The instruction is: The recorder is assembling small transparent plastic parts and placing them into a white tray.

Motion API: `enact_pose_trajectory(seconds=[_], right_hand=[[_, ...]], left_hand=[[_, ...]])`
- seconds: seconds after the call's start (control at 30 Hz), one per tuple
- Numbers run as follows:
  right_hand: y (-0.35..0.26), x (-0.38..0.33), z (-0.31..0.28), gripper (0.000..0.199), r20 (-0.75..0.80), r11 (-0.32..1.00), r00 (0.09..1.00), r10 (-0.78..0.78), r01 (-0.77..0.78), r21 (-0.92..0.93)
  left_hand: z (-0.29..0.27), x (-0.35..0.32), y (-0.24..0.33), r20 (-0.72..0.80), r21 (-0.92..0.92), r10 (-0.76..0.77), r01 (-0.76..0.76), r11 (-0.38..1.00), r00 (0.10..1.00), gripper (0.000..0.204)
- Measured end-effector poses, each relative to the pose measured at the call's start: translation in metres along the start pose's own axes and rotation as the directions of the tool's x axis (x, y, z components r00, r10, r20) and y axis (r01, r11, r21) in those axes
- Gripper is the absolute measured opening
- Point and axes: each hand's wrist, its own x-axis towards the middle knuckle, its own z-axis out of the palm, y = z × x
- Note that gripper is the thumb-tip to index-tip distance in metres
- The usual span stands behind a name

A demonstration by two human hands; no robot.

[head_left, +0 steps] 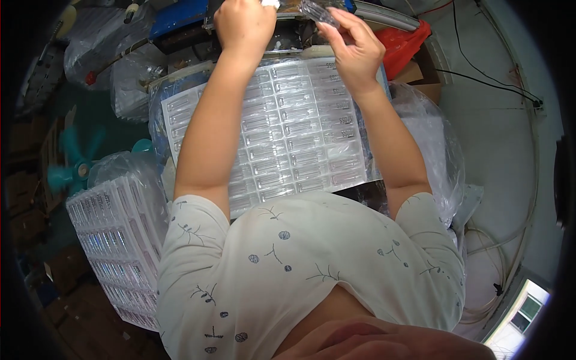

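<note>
My right hand (358,53) pinches a small clear plastic tube-like piece (318,13) between thumb and fingers, near the upper edge of the view. To its left, my left hand (246,27) is closed with its fingers curled away from me. A bit of something white (271,3) shows beside those fingertips, which are partly cut off by the upper edge; what they hold is hidden. Beneath both forearms lies a clear plastic tray (345,149) with rows of long slots. Clear tube-shaped pieces fill many of them, and dark lettering marks the right column.
A blue-topped machine (180,17) stands behind my hands. Beyond my right hand are a red plastic bag (408,49) and a cardboard box (425,87). Filled trays (111,252) are stacked at my left, near a teal fan (78,171). Bagged trays (433,159) sit at my right.
</note>
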Motion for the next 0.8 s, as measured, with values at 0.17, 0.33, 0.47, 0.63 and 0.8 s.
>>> enact_pose_trajectory(seconds=[0.17,0.33,0.47,0.63,0.8], right_hand=[[-0.015,0.054,0.059,0.027,0.072,0.896,0.929,-0.364,0.370,-0.246],[0.020,0.059,0.089,0.017,0.159,0.812,0.911,-0.382,0.412,-0.412],[0.008,0.057,0.075,0.029,0.371,0.822,0.925,-0.085,0.276,-0.499],[0.011,0.022,0.019,0.062,0.261,0.875,0.960,0.103,0.037,-0.482],[0.014,-0.025,-0.062,0.036,0.204,0.867,0.971,0.122,-0.004,-0.498]], left_hand=[[-0.026,-0.087,-0.052,0.064,-0.133,-0.084,0.092,0.987,0.994,0.040],[-0.044,-0.130,-0.080,0.162,-0.124,-0.200,0.221,0.967,0.966,0.043],[-0.037,-0.141,-0.079,0.271,-0.142,-0.225,0.270,0.952,0.936,0.042],[-0.019,-0.178,-0.053,0.472,-0.231,-0.073,0.203,0.952,0.879,0.038],[0.019,-0.233,-0.015,0.633,-0.336,0.291,-0.084,0.938,0.717,0.030]])
